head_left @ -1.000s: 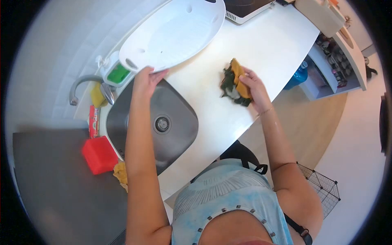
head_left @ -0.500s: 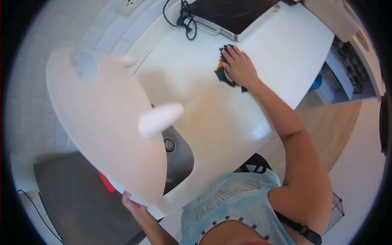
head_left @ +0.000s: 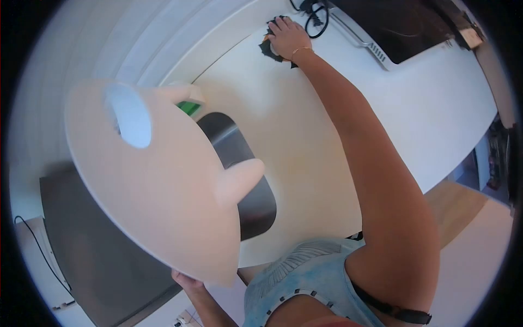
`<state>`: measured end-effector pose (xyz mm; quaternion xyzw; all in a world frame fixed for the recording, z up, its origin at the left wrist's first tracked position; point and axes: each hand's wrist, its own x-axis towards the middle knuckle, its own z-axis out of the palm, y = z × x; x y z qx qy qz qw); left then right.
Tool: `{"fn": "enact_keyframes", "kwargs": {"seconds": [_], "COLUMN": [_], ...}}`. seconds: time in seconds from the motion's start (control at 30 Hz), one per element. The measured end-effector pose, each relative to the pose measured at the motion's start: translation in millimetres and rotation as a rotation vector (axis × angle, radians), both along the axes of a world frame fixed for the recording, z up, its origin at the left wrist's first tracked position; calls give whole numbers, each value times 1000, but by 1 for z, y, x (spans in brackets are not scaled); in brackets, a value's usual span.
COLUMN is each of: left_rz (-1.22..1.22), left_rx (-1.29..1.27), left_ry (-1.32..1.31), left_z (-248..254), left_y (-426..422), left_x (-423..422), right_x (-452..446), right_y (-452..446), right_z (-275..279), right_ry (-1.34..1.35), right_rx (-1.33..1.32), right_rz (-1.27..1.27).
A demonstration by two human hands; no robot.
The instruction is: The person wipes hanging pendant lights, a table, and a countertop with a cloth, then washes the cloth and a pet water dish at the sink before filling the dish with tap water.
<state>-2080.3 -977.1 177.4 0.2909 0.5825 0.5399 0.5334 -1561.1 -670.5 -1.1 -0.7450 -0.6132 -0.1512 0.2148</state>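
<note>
My left hand (head_left: 187, 279) grips the lower edge of a large pale, rounded plastic piece (head_left: 158, 185) with stubby legs and an oval opening. It is held up over the sink (head_left: 256, 210) and hides part of it; its exact kind I cannot tell. My right hand (head_left: 290, 38) presses a dark cloth (head_left: 271, 50) with ragged edges and orange patches against the white countertop (head_left: 305, 131), near the back wall. The fingers lie over the cloth and cover most of it.
A black-topped cooktop (head_left: 397, 32) stands at the upper right, its black cord (head_left: 321, 22) coiled close to my right hand. Behind the sink is a green and white item (head_left: 189, 107), partly hidden. A dark grey surface (head_left: 98, 240) lies at the left.
My right hand has slid the cloth toward the back wall, up beside the cord. The pale piece has tilted and shows more of its opening. The view has shifted, revealing more of the sink.
</note>
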Motion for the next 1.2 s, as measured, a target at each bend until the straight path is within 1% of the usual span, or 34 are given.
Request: {"fn": "enact_keyframes", "kwargs": {"seconds": [0.07, 0.1, 0.17, 0.23, 0.3, 0.33, 0.37, 0.4, 0.43, 0.5, 0.53, 0.6, 0.63, 0.67, 0.7, 0.77, 0.8, 0.83, 0.87, 0.9, 0.97, 1.0, 1.03, 1.07, 1.1, 1.13, 1.17, 1.2], "left_rz": [72, 119, 201, 244, 70, 68, 15, -43, -49, -30, -43, -118, -119, -178, -235, -142, -204, -266, -268, -278, -296, -331, -369, -408, -416, -528, -634, -598], "left_rx": [-9, -6, -10, -13, -48, -45, -21, 5, 3, 18, 1, 61, 63, 67, 64, 24, 20, 24, 28, 29, 36, 8, -15, 8, 22, -5, -35, -67], "left_ry": [32, 45, 63, 65, -106, -103, -114, -130, -138, -176, -170, -202, -204, -218, -227, -167, -181, -202, -210, -192, -182, -203, -224, -139, -155, -150, -136, -43], "left_z": [9, 13, 9, 3, 1, 6, 6, 4, 3, 5, 8, 13, 13, 13, 16, 21, 21, 17, 15, 16, 10, 1, -2, 7, 4, -2, -9, -17], "left_y": [2, -3, -7, -12, -13, -11, -12, -9, -6, -2, -1, 10, 16, 22, 26, 38, 46, 55, 60, 64, 73, 80, 87, 81, 89, 96, 101, 110], "left_x": [8, 12, 14, 13, -3, -3, -2, 0, 2, 12, 20, 37, 39, 38, 37, 57, 62, 65, 77, 92, 105, 103, 106, 129, 134, 135, 143, 147], "right_x": [-15, -25, -54, -87, -130, -144, -160, -174, -185, -194, -181, -146, -118, -90, -60, -19, -27, -47, -68, -98, -178, -190, -195, -205, -204, -194, -174, -158], "right_y": [14, 10, -2, -13, -40, -58, -80, -105, -128, -168, -188, -196, -201, -194, -191, -181, -190, -200, -208, -214, -231, -273, -297, -322, -343, -359, -377, -389], "right_z": [-5, 4, 26, 9, 15, 17, 13, 6, 1, 0, 22, 47, 59, 53, 48, 11, 19, 35, 49, 29, -23, 35, 66, 51, 33, 35, 43, 52], "right_ry": [32, 39, -15, -19, 129, 158, 183, 161, 138, 311, 337, 753, 794, 893, 830, 269, 271, 396, 516, 333, 404, 930, 790, 517, 232, 211, 250, 286], "right_rx": [180, 181, -145, 64, -23, 18, 55, 30, 2, -158, -55, -199, -57, -76, 79, 341, 337, 126, -87, -24, 174, -110, -409, -242, -79, -79, -136, -192], "right_rz": [-131, -116, 194, 401, 495, 557, 621, 618, 614, 772, 832, 711, 510, 276, 172, 17, 13, 25, 35, 248, 426, 453, 528, 626, 714, 713, 641, 573]}}
